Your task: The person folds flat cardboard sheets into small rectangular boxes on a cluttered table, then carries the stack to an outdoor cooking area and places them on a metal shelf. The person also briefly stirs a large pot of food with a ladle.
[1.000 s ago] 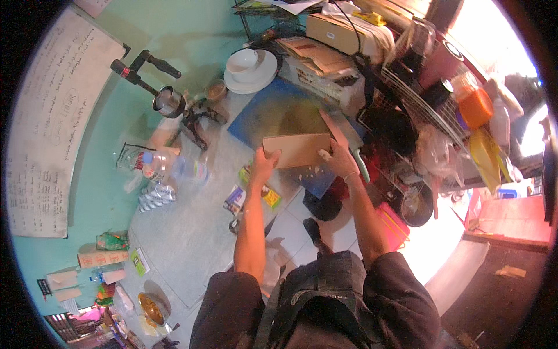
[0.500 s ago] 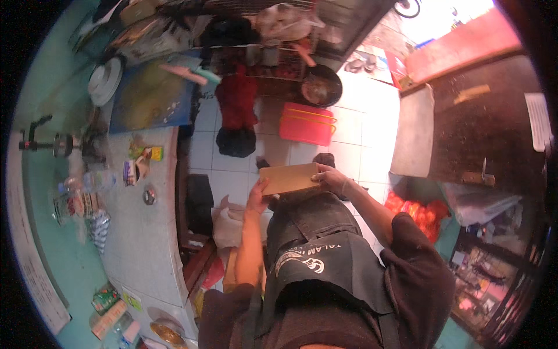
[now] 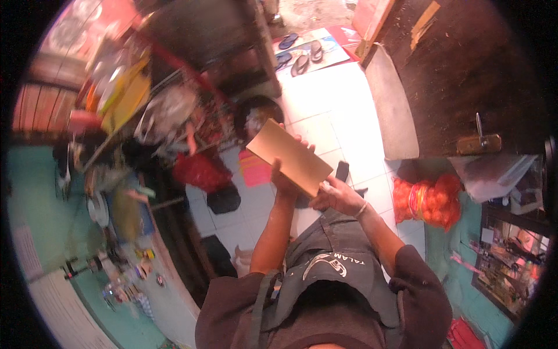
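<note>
A plain brown cardboard box point(image 3: 289, 156), flat and rectangular, is held out in front of my body, tilted down toward the right. My left hand point(image 3: 283, 181) grips it from beneath, its thumb at the near edge and fingertips showing past the far edge. At the box's lower right end, my right hand point(image 3: 342, 198) is closed on the corner. The underside of the box, and most of the left fingers, are hidden.
A net sack of orange produce point(image 3: 427, 200) sits by the right wall, below a dark door point(image 3: 453, 81). Ahead are sandals point(image 3: 300, 63) on a mat, a black basin point(image 3: 243, 113) and a pink container point(image 3: 256, 170). A cluttered counter point(image 3: 168, 285) runs along the left.
My view has swung toward the right, bringing the doorway sandals into sight. The box has gone from nearly level to slanting, and my left hand has shifted from its left end to underneath its middle.
</note>
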Motion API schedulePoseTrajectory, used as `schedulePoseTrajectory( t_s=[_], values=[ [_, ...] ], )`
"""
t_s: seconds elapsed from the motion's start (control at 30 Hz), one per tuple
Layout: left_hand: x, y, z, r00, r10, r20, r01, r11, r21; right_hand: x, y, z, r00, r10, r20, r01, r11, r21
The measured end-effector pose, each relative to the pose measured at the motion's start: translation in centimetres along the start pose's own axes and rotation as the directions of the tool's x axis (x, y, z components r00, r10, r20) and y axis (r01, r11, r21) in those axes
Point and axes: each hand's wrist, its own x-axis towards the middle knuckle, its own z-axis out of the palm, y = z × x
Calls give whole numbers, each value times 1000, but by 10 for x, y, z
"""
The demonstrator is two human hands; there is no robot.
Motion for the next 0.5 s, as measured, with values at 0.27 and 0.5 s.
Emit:
schedulePoseTrajectory(
  t_s=[0.27, 0.5],
  values=[
    [190, -60, 7, 978, -208, -12, 208, 977, 39, -30, -145, -285, 760, -381, -527, -348, 446, -825],
    [342, -42, 16, 950, -283, -134, 313, 876, 366, 50, -278, -401, 716, -432, -549, -329, 485, -811]
  ],
)
